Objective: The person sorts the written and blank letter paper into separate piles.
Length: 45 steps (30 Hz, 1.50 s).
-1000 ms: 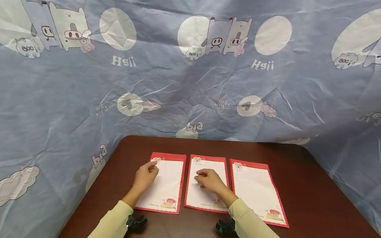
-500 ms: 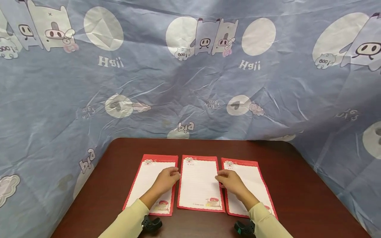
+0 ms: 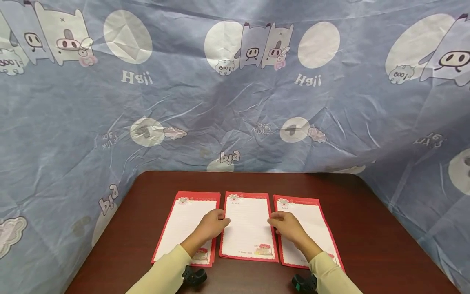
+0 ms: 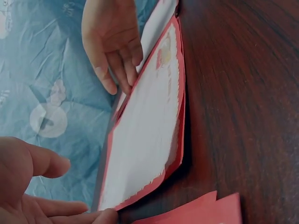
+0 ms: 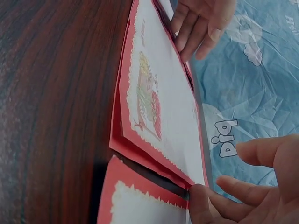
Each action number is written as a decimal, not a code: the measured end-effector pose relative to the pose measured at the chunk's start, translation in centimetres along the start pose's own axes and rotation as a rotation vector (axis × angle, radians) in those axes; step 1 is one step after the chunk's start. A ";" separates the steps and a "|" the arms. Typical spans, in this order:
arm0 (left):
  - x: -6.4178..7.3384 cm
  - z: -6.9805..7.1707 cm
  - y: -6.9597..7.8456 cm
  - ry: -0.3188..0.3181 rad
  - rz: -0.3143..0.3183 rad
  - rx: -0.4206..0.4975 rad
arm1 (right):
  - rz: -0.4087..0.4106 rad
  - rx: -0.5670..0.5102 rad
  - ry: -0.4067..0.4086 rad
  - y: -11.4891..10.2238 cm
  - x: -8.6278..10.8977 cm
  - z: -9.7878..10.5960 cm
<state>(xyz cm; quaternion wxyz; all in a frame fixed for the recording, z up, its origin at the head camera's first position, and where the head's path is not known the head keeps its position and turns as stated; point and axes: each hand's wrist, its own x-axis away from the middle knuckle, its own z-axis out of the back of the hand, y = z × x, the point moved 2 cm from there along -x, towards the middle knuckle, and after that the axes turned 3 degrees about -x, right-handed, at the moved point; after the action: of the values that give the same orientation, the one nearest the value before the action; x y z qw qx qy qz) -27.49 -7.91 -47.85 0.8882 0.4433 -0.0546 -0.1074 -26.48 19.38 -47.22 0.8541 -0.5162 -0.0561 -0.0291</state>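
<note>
Three red-bordered sheets of letter paper, each apparently a small stack, lie side by side on the table. The middle stack (image 3: pixel 247 232) lies between my two hands. My left hand (image 3: pixel 212 225) is at its left edge, with the wrist over the left stack (image 3: pixel 183 216). My right hand (image 3: pixel 288 227) is at its right edge, over part of the right stack (image 3: pixel 312 220). In the left wrist view, the fingers of my left hand (image 4: pixel 32 186) touch the edge, thumb held apart. My right hand (image 5: pixel 261 186) shows fingertips at the edge, thumb raised away.
The dark brown wooden table (image 3: pixel 220 181) extends beyond the papers on every side. A blue cartoon-printed cloth (image 3: pixel 220 102) hangs behind and beside it. Each wrist carries a black strap device, such as the left one (image 3: pixel 194 276).
My left hand has moved from the left stack to the middle stack's left edge. My right hand has moved rightward from over the middle stack to its right edge. The head view has shifted.
</note>
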 end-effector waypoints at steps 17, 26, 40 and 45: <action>-0.2 -1.0 -0.1 0.109 -0.004 0.363 | 0.085 -0.141 0.136 0.4 -0.1 0.7; -0.8 -3.1 2.2 0.056 0.028 0.505 | 0.055 -0.275 0.132 1.3 0.9 3.6; -3.1 -9.4 6.4 -0.011 0.016 0.517 | 0.016 -0.153 0.149 4.5 3.1 9.9; -3.6 -10.6 7.5 -0.041 0.005 0.489 | 0.026 -0.085 0.151 5.3 3.3 11.7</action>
<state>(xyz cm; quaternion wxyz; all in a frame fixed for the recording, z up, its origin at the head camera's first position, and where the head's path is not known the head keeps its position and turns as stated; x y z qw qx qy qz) -27.90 5.52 -48.20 0.7534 0.6428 -0.0981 -0.0979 -23.40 32.19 -46.09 0.8336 -0.5490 0.0165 -0.0595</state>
